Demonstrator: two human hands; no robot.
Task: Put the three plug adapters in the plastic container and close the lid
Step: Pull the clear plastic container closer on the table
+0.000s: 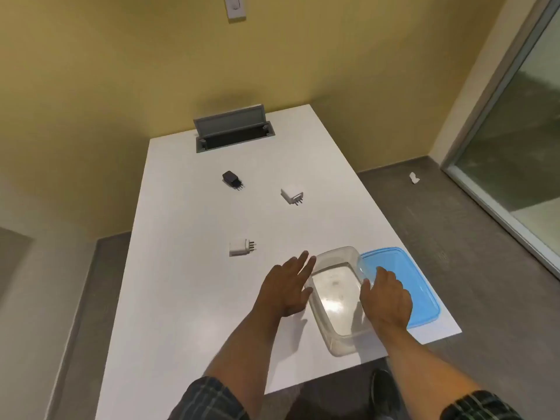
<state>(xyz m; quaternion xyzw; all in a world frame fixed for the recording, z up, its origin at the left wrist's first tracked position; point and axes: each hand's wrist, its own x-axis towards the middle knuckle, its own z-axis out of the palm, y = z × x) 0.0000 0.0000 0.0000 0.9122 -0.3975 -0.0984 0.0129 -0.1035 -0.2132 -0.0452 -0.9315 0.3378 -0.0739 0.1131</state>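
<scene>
A clear plastic container (335, 295) stands open and empty on the white table (188, 298), near its right front corner. Its blue lid (406, 277) lies flat just to the right, partly under the container. My right hand (386, 298) rests on the container's right rim, thumb inside. My left hand (288, 287) hovers flat with fingers spread beside the container's left wall. Three plug adapters lie apart on the table: a white one (240, 247) nearest my left hand, another white one (291, 194) farther back, and a black one (231, 178) at the back.
An open grey cable hatch (231, 128) is set into the table's far end. A yellow wall rises behind it. Grey floor surrounds the table, with a glass door frame (497, 165) at the right. A small white scrap (414, 177) lies on the floor.
</scene>
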